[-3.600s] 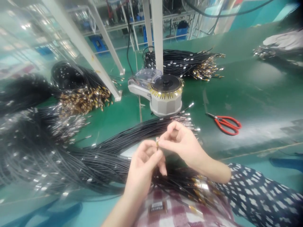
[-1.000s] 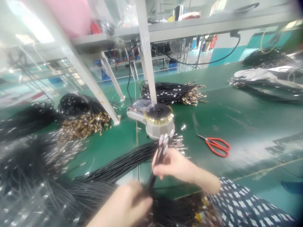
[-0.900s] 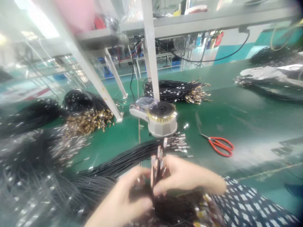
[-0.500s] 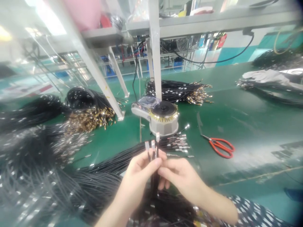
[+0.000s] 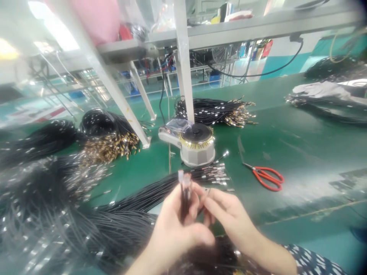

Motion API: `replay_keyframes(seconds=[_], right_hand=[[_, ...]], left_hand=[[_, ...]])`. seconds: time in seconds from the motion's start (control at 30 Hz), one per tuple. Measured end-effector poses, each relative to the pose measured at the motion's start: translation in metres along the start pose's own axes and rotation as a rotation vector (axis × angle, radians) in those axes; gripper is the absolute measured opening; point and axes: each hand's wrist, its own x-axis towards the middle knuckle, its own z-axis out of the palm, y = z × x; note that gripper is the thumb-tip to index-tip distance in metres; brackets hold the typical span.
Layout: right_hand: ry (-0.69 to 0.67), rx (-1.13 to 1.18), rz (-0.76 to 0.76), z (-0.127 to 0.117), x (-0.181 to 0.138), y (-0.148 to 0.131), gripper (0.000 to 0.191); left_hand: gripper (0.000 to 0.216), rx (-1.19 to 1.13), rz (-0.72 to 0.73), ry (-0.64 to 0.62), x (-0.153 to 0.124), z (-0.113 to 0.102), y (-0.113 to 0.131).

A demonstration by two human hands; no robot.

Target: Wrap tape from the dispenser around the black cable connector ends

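Head view. Left hand (image 5: pixel 177 225) closed around a small bunch of black cables (image 5: pixel 185 200), its thumb stretched aside; the pale connector ends (image 5: pixel 180 176) point up above the fingers. Right hand (image 5: pixel 229 214) just beside, thumb and forefinger drawn close together near the bunch; blur there, cannot tell what they pinch, if anything. Beyond the hands, a long row of cables (image 5: pixel 160 187) lies on the green table (image 5: pixel 301 149). Behind that, a round grey-white dispenser (image 5: pixel 197 152). Red-handled scissors (image 5: pixel 268 178) rest to the right, well apart from it.
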Motion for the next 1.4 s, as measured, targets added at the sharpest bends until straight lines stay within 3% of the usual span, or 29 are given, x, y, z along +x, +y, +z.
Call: replay_keyframes(seconds=[0.07,0.13,0.23,0.33,0.5,0.57,0.67,0.77,0.9,1.0,1.1,1.2,1.4], right_hand=[[0.023,0.125,0.045,0.001,0.003,0.001,0.032],[0.056,0.153,0.023,0.001,0.003,0.0,0.031],[0.104,0.114,-0.078,0.0,0.0,-0.002,0.025],[0.153,0.064,-0.203,0.001,-0.005,-0.005,0.023],[0.161,-0.059,-0.376,0.007,-0.011,-0.01,0.019],[0.125,-0.11,-0.432,0.006,-0.01,-0.013,0.02],[0.006,-0.091,-0.315,-0.006,-0.007,-0.016,0.022],[-0.155,-0.122,0.019,-0.03,-0.009,-0.016,0.03],[-0.453,-0.482,0.34,-0.062,-0.024,-0.015,0.027],[-0.439,-0.651,0.338,-0.07,-0.035,-0.011,0.016],[-0.374,-0.768,0.257,-0.067,-0.04,0.0,0.015],[-0.398,-0.868,0.157,-0.062,-0.042,0.015,0.009],[-0.414,-0.866,0.12,-0.059,-0.039,0.013,0.011]], left_hand=[[0.03,0.198,0.059,0.021,-0.006,0.003,0.0],[0.01,0.402,0.129,0.165,-0.011,0.005,0.001],[0.013,0.588,0.229,0.249,-0.015,0.003,0.002],[0.021,0.698,0.275,0.156,-0.014,-0.001,0.004],[0.005,0.838,0.18,-0.11,-0.015,-0.009,0.012],[0.014,0.886,0.169,-0.184,-0.016,-0.013,0.015],[0.025,0.886,0.232,-0.229,-0.016,-0.021,0.019],[0.023,0.841,0.287,-0.182,-0.016,-0.029,0.02],[0.02,0.791,0.278,-0.12,-0.016,-0.034,0.02],[0.018,0.721,0.277,-0.041,-0.017,-0.033,0.02],[0.016,0.722,0.285,0.015,-0.018,-0.032,0.022],[0.016,0.774,0.303,0.019,-0.02,-0.034,0.023],[0.015,0.81,0.324,0.033,-0.024,-0.04,0.021]])
